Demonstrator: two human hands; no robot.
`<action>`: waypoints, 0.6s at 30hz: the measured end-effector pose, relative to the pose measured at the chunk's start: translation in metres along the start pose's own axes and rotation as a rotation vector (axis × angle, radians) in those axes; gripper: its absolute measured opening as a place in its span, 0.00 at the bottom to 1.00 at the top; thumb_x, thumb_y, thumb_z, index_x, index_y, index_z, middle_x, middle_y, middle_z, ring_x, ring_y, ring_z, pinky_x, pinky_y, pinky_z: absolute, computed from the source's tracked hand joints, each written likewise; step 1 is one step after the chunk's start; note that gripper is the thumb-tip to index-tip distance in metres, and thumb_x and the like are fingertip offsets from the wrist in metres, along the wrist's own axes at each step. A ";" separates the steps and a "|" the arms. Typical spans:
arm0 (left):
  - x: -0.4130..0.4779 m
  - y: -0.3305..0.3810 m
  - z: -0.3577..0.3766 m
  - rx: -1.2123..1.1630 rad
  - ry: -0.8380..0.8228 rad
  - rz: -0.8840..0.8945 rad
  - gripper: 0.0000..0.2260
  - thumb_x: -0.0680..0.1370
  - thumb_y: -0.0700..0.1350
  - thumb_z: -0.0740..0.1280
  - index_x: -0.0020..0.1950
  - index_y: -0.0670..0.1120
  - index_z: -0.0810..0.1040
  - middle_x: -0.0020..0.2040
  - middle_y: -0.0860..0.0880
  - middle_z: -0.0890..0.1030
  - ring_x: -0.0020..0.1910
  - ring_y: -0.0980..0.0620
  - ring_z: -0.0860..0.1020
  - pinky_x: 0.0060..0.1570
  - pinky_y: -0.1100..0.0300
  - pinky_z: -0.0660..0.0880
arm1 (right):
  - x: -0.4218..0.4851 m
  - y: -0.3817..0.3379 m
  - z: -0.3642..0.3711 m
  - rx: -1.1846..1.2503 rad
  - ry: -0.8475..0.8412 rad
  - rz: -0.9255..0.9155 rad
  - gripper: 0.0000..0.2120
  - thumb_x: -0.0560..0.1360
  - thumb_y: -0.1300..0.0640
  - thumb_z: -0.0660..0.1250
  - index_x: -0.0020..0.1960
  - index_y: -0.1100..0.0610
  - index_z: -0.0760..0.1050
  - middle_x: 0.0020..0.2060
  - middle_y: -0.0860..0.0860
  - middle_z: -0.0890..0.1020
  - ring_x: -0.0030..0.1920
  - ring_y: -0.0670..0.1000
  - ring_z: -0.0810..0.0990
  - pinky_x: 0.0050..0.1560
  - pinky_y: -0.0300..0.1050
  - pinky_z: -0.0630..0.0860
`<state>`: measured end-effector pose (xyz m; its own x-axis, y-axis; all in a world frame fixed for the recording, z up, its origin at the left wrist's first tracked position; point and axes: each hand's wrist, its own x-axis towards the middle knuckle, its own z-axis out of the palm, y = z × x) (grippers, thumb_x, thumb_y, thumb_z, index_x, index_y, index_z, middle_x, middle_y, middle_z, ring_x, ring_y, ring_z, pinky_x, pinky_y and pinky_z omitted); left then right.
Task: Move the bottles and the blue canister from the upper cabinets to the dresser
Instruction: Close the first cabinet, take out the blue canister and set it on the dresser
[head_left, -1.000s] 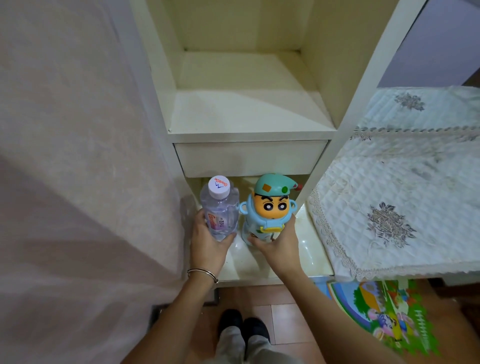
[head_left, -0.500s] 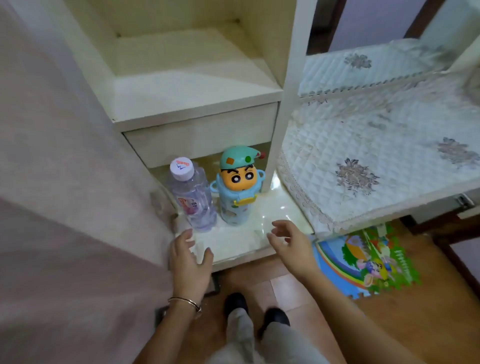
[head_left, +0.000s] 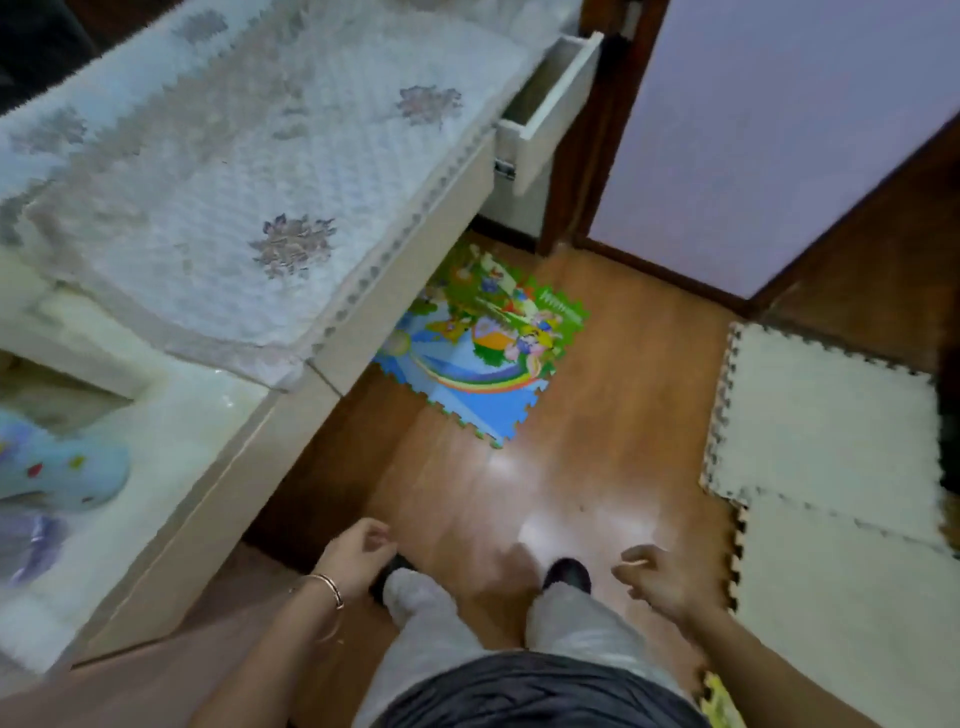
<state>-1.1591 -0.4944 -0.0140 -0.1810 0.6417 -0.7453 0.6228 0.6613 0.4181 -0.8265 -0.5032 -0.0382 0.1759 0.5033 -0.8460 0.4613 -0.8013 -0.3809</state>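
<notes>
Both hands hang empty over the wooden floor (head_left: 571, 415): the left hand (head_left: 356, 558) with its fingers (head_left: 376, 535) loosely curled and holding nothing, the right hand (head_left: 657, 579) with its fingers (head_left: 631, 561) loosely spread and apart, also holding nothing. The blue canister (head_left: 57, 475) sits at the far left edge of the view on the glossy cream surface (head_left: 171, 441) of the dresser, and just below it in the picture a blurred, clear shape is probably the water bottle (head_left: 34, 540). Both are well apart from the hands.

Judging by this, the step in hand is turning away to fetch whatever remains in the upper cabinets, which are out of view. To do it well, step clear of the open drawer (head_left: 550, 104) that juts out at the dresser's end, and watch the footing on the coloured play mat (head_left: 483, 353).

Through the wide-angle lens the canister's long axis appears to run roughly left to right, base towards the right; its top is cut off by the picture's edge. Whether it stands upright cannot be told for certain from here.
</notes>
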 end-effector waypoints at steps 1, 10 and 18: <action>0.001 0.020 0.018 0.036 -0.025 0.004 0.15 0.75 0.44 0.65 0.60 0.41 0.74 0.59 0.42 0.78 0.58 0.46 0.76 0.54 0.59 0.70 | -0.003 0.025 -0.019 0.066 0.020 0.053 0.13 0.74 0.59 0.66 0.57 0.59 0.71 0.45 0.56 0.78 0.45 0.55 0.77 0.39 0.43 0.72; -0.012 0.183 0.156 0.410 -0.319 0.228 0.03 0.77 0.45 0.63 0.48 0.51 0.75 0.58 0.44 0.79 0.56 0.49 0.76 0.51 0.61 0.68 | -0.019 0.174 -0.108 0.681 0.211 0.334 0.07 0.72 0.66 0.65 0.50 0.65 0.71 0.36 0.57 0.74 0.31 0.53 0.70 0.33 0.42 0.67; 0.067 0.298 0.219 0.739 -0.414 0.373 0.10 0.72 0.43 0.65 0.49 0.39 0.78 0.51 0.38 0.82 0.53 0.42 0.80 0.56 0.51 0.73 | -0.026 0.197 -0.166 1.071 0.396 0.396 0.11 0.77 0.64 0.62 0.58 0.67 0.72 0.33 0.54 0.74 0.29 0.51 0.70 0.21 0.34 0.65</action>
<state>-0.8189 -0.3396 -0.0528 0.3267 0.4789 -0.8148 0.9391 -0.0676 0.3369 -0.5963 -0.6201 -0.0295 0.4825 0.0764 -0.8725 -0.6062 -0.6899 -0.3957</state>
